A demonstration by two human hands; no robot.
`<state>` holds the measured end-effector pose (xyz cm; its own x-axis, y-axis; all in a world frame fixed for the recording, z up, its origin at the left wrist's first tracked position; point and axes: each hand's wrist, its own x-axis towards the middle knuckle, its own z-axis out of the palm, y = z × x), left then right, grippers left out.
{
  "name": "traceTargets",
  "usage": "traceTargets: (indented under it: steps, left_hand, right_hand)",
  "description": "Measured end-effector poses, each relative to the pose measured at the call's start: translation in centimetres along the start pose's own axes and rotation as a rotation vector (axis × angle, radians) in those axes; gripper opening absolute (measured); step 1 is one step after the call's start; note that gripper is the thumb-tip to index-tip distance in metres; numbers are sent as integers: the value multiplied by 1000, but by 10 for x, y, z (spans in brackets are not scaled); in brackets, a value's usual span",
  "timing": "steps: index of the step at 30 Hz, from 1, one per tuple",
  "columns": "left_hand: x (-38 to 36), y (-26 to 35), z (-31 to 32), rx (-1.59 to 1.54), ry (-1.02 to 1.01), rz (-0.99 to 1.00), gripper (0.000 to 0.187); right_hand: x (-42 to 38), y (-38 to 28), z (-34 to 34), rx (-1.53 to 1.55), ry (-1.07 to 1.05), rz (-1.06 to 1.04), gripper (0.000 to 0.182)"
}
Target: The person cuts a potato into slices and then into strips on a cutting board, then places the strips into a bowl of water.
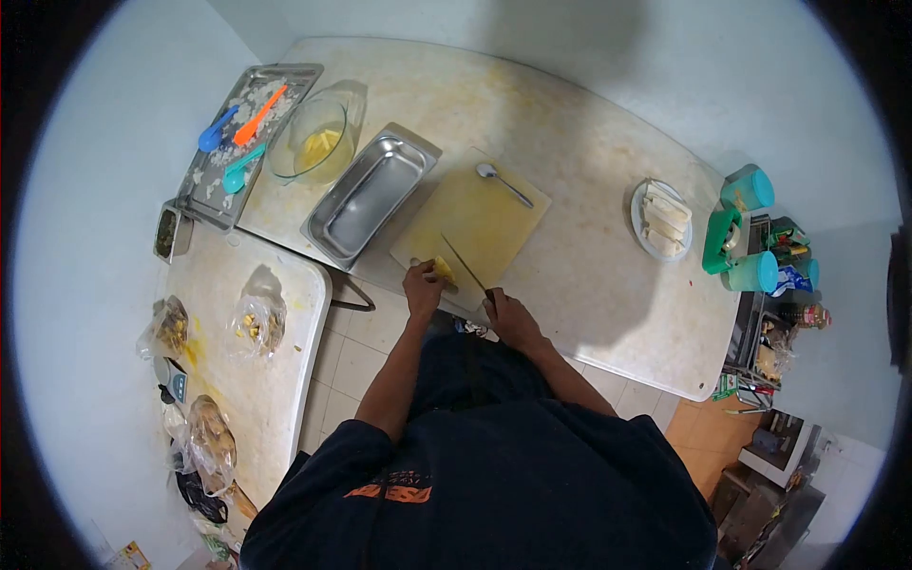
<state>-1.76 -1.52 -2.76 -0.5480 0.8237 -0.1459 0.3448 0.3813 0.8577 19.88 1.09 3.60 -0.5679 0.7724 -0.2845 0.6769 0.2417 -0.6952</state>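
My left hand (424,286) is closed on a small yellow piece of food (444,269) at the near edge of the cutting board (465,211); its exact kind is too small to tell. In my right hand (510,317) is the handle of a knife (465,259). The blade points away from me over the board, just right of the yellow piece and apart from it. A metal spoon (504,184) lies across the board's far right part. Left of the board stands a deep steel pan (347,249) with nothing visible inside.
A glass bowl (348,157) holds yellow pieces at the back left, beside a metal tray (221,217) with white bits and coloured spoons. A plate (638,223) of pale pieces stands right. Plastic bags (256,323) lie on the left table; jars (753,273) line the right edge.
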Motion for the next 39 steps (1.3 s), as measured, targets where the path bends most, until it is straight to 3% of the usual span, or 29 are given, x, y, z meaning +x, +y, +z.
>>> traceTargets:
  steps: [4,10,13,16,39]
  left_hand:
    - [-2,17,3,153,72,93,40]
    - [6,4,16,63,73,-44,36]
    - [0,17,14,178,160,-39,31]
    - [2,25,5,-24,62,-175,27]
    - [5,23,5,-1,101,-135,30]
  right_hand:
    - [1,-6,0,-33,-46,-11,34]
    - [5,-6,7,-58,11,-51,30]
    - [7,-4,10,-155,-21,-64,34]
    - [7,-6,9,-166,-50,-47,34]
    - [15,-3,6,-220,-63,-47,33]
